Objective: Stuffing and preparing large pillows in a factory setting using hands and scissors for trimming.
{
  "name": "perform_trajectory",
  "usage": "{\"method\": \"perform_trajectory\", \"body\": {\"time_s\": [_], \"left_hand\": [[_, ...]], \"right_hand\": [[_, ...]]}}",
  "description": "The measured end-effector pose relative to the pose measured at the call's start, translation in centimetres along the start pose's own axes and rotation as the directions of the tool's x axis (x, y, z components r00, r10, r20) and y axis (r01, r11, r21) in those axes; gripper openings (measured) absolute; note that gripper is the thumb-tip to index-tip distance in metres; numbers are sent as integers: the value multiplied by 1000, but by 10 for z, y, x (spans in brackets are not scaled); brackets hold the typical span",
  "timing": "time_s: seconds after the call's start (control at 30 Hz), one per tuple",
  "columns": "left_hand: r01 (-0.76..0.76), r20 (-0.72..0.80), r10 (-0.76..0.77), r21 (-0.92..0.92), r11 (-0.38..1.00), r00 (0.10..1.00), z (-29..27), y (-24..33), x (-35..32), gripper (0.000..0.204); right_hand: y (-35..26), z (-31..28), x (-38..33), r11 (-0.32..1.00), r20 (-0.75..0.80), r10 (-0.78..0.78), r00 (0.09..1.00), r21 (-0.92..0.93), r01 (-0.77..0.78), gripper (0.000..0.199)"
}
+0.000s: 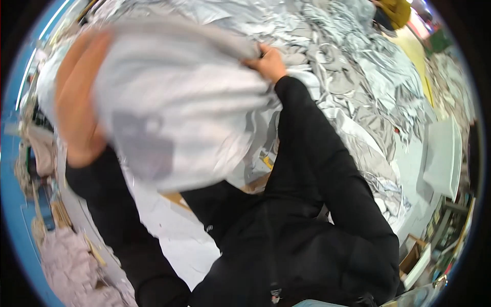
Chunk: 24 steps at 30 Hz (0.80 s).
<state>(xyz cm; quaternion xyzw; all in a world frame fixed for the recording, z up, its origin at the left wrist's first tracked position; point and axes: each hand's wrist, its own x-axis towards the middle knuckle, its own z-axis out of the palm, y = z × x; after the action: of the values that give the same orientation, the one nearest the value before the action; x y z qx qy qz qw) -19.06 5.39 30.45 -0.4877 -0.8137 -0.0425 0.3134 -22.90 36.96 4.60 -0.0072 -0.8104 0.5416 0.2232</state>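
Note:
A pale grey garment with a darker grey patch on it is stretched out in front of me, blurred by motion. Its left edge is in my left hand, raised close and smeared, with the fingertips against the cloth. At the upper right corner my right hand pinches the fabric between thumb and fingers. The cloth hides much of what lies behind it. Beyond it spreads a large heap of rumpled pale blue and grey garments.
On the right stands a white plastic bin. Pinkish cloth is piled at the lower left. An open box sits at the lower right. Part of another person in a mustard top shows at the upper right.

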Motion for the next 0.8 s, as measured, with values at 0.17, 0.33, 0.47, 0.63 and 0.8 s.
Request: {"method": "perform_trajectory", "body": {"time_s": [0.17,0.33,0.47,0.63,0.8], "left_hand": [[699,125,-692,-9,715,711,-8,20,-82,36],[817,605,-579,-538,209,547,106,55,-144,24],[671,557,-376,-592,446,741,253,61,-117,15],[857,975,-48,-213,-468,216,405,155,-170,14],[503,989,-140,-149,-851,54,416,153,-166,9]], "right_hand": [[59,-7,-15,937,-79,204,976,305,-171,20],[-62,-7,6,930,-306,-110,946,304,207,25],[-117,17,-63,857,139,-286,948,480,189,34],[-86,51,-169,643,820,-127,558,496,-583,37],[-6,11,-153,869,717,-15,697,355,-346,30]]}}
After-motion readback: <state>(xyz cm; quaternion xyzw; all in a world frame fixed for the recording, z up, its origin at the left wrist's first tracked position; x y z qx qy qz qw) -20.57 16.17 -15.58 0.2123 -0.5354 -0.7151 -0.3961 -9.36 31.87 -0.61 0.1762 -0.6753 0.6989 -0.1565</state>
